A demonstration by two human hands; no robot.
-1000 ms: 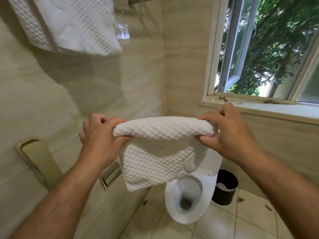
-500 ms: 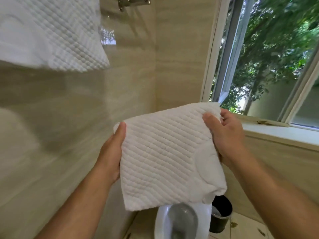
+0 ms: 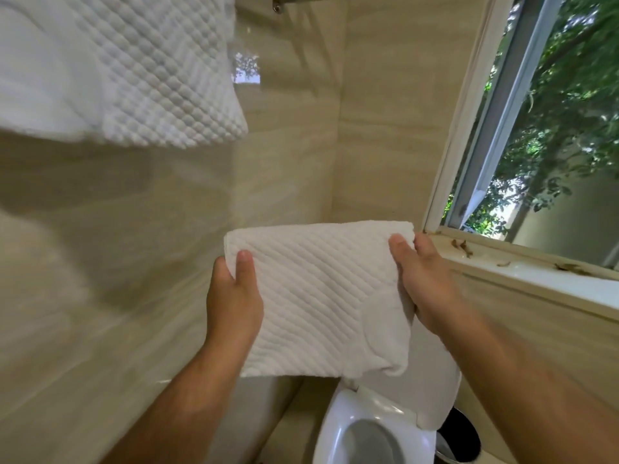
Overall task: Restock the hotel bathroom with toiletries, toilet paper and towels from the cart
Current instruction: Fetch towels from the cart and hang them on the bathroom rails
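A single head-worn view is given, aimed forward and down into the wall corner (image 3: 336, 145); the held towel (image 3: 321, 296) is seen close, edges seemingly motion-blurred.

Glossy beige walls (image 3: 385, 135) fill left and centre, open window (image 3: 522, 135) showing daylit foliage upper right, white toilet (image 3: 335, 426) and dark bin (image 3: 460, 438) lower right.

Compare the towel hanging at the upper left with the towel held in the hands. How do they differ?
The hanging towel droops from above, untouched; the held towel is folded flat, gripped at its sides by the left hand and right hand. The hanging towel sits high by the wall; the held towel is lower, above the toilet. Both are white with a raised quilted texture.
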